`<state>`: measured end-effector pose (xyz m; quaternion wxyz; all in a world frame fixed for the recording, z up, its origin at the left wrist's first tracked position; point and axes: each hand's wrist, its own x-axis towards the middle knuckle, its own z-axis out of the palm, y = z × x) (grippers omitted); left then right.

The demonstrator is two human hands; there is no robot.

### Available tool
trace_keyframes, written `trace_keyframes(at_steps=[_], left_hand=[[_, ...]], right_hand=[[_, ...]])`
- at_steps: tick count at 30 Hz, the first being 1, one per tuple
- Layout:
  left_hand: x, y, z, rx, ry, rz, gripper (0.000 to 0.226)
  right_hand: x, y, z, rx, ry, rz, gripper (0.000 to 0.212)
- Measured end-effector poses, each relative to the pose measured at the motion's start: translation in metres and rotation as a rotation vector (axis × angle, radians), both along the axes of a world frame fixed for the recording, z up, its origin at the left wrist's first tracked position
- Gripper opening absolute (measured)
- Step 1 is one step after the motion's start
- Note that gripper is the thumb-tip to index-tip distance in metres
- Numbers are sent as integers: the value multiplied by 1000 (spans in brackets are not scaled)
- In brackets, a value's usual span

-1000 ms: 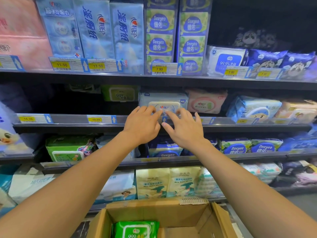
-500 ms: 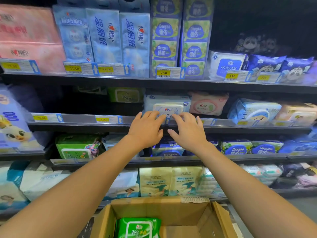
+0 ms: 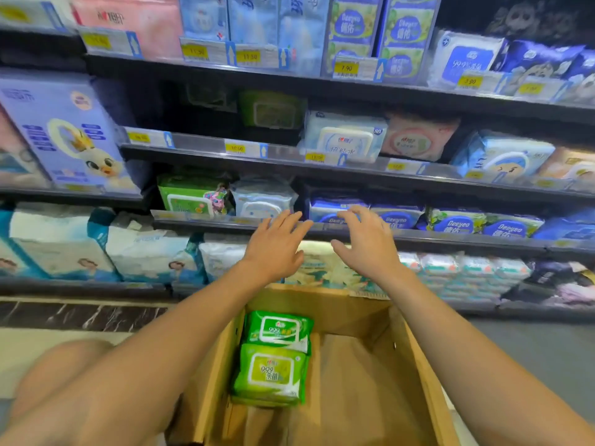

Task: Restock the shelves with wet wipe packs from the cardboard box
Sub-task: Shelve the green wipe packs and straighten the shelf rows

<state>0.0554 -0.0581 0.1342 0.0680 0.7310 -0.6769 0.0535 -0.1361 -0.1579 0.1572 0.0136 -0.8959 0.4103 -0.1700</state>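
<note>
A light-blue wet wipe pack (image 3: pixel 346 138) with a white lid stands at the front of the second shelf (image 3: pixel 289 157). Below it, both my hands hover empty above the cardboard box (image 3: pixel 415 358). My left hand (image 3: pixel 277 244) has straight, spread fingers; my right hand (image 3: pixel 367 239) has loosely bent fingers. Neither touches a pack. Two green wet wipe packs (image 3: pixel 273 355) lie stacked against the box's left wall, the rest of the box floor bare.
Shelves hold many packs: a green pack (image 3: pixel 272 109) set back on the second shelf, a pink pack (image 3: pixel 418 140) to the right, blue Deeyeo packs (image 3: pixel 396 217) on the third shelf. My bare knee (image 3: pixel 64 365) is at the lower left. Grey floor lies right of the box.
Both hands have left the light-blue pack on the second shelf and dropped back toward the box. The camera has tilted down, showing more of the box and both green packs.
</note>
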Motion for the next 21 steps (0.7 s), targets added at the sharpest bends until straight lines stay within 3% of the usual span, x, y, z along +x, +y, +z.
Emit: trace_keyframes(at_steps=[12,21], left_hand=[[-20,99,-143,364,165,92,74],[-22,127,-197,563,262,114,77]], right_hand=[[-15,83,-132,284,244,90,69],[-9,109,-222,486,431,172,79]])
